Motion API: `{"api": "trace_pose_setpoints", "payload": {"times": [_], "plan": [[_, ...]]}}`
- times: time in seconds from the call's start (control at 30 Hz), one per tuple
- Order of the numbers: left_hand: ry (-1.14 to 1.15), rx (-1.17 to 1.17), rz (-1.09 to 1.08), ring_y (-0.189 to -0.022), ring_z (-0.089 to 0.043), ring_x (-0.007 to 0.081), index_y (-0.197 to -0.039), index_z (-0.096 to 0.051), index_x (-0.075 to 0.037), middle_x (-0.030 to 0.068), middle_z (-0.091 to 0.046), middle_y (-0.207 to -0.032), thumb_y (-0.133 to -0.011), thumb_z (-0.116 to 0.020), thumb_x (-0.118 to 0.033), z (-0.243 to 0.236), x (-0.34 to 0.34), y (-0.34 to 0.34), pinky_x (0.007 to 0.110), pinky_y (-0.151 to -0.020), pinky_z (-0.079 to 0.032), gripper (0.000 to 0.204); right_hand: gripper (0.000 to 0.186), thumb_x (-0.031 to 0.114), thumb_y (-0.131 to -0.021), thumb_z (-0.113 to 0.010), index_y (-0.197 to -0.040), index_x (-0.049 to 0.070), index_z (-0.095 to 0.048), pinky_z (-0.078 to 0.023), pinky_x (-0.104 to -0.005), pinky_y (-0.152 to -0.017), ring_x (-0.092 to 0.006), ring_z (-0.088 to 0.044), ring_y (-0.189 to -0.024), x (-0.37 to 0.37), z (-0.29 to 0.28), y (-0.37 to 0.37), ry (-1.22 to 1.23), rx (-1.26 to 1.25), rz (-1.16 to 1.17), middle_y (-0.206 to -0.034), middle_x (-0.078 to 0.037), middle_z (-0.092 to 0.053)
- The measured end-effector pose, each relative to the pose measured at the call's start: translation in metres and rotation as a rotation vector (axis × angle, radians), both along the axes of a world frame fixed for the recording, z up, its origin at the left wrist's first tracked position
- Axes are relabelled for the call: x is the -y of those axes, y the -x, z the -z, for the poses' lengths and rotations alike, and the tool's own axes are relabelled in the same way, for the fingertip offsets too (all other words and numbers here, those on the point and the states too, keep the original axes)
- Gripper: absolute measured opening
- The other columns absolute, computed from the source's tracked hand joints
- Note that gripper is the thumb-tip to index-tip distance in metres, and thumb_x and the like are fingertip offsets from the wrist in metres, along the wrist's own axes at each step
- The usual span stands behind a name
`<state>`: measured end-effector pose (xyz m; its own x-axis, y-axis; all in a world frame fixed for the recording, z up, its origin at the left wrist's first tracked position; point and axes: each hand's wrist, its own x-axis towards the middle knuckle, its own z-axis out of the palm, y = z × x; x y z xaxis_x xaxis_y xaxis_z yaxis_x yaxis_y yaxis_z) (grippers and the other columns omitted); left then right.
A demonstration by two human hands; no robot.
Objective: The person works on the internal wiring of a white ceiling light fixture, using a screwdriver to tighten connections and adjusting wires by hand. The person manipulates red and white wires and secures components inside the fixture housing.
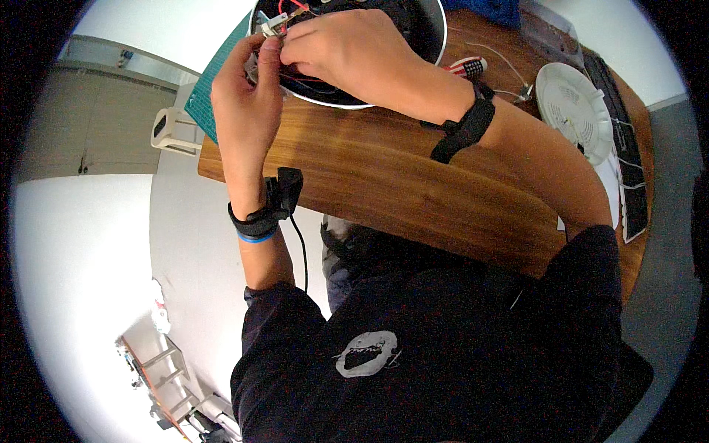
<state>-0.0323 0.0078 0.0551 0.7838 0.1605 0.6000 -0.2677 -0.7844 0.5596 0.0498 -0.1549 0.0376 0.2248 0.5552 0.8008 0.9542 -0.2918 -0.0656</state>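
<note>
My left hand is closed, thumb and fingers pinching a small pale part with red wires beside it. Right against it, my right hand has its fingertips pressed together; what they hold is hidden behind the fingers. Both hands are over the near left rim of a round housing, white at its edge and black inside. Thin red wiring also shows inside the housing, below my right hand. Black straps circle both wrists, and a cable hangs from the left one.
A brown wooden table carries a green cutting mat at left. To the right lie a red, white and black handled tool, a thin loose cable, a round white cover and a long black device. A cream stool stands past the left edge.
</note>
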Motion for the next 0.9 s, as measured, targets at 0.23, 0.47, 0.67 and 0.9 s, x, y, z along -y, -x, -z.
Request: {"api": "trace_pose_setpoints", "payload": {"times": [0.23,0.47,0.67,0.9], "plan": [[0.056,-0.002,0.077,-0.071,-0.059,0.0081,-0.119,-0.071,0.001,0.0087,-0.071,-0.082,-0.107,-0.066,-0.025,0.007,-0.010,-0.007,0.027,-0.061,-0.049,0.029,0.009,0.015,-0.086,-0.068,-0.095,0.015,-0.071,-0.056,-0.0284,-0.061,-0.0158,-0.072,-0.079,0.005,-0.005,-0.014,0.043,0.441,0.052,-0.096,0.006,-0.067],[0.035,0.088,0.154,-0.079,-0.069,0.0163,-0.124,-0.068,-0.002,0.0158,-0.075,-0.095,-0.100,-0.069,-0.012,0.007,-0.008,-0.009,0.032,-0.073,-0.057,0.026,0.010,0.017,-0.083,-0.071,-0.090,0.022,-0.067,-0.056,-0.0253,-0.059,-0.0097,-0.070,-0.076,0.002,-0.019,-0.011,-0.099,0.600,0.096,-0.098,0.009,-0.064],[0.045,-0.092,0.178,-0.104,-0.065,0.0129,-0.136,-0.062,0.000,0.0081,-0.073,-0.117,-0.098,-0.069,-0.002,0.004,-0.007,-0.006,0.029,-0.090,-0.056,0.039,0.013,0.018,-0.086,-0.067,-0.096,0.023,-0.060,-0.057,-0.0268,-0.049,-0.0111,-0.072,-0.075,0.004,-0.019,-0.032,-0.031,0.624,-0.034,-0.100,0.006,-0.064],[0.098,-0.006,0.203,-0.093,-0.075,0.0220,-0.135,-0.066,-0.006,0.0183,-0.076,-0.105,-0.089,-0.075,-0.010,0.002,-0.003,0.000,0.035,-0.082,-0.058,0.047,0.012,0.021,-0.088,-0.069,-0.099,0.018,-0.064,-0.060,-0.0320,-0.062,-0.0186,-0.073,-0.083,0.010,-0.020,-0.024,0.015,0.469,-0.044,-0.100,0.002,-0.067]]}}
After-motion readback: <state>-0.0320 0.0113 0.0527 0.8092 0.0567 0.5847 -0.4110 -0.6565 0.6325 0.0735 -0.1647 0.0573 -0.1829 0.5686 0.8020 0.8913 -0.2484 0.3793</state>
